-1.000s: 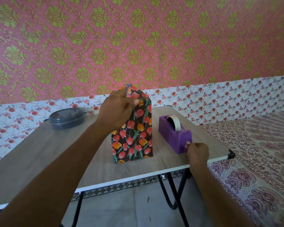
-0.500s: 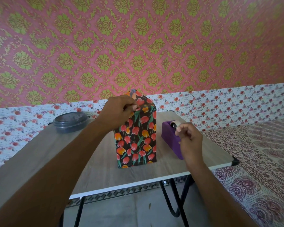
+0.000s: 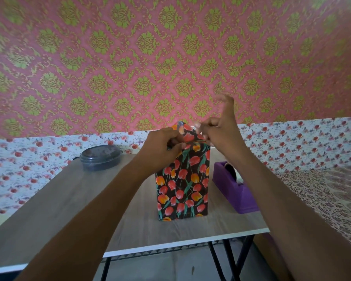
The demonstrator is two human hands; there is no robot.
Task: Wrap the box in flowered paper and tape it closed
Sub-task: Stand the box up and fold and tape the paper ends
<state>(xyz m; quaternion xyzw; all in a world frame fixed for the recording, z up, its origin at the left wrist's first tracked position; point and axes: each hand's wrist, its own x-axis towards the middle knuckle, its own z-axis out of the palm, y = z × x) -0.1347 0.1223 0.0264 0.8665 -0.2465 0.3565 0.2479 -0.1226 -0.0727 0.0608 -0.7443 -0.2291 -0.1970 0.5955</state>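
The box, wrapped in flowered paper, is being held upright on the table, its folded top being gripped by the curled fingers of the left hand; a pale strip is being pinched at the box's upper right edge by the right hand, other fingers raised; purple tape dispenser just right of the box
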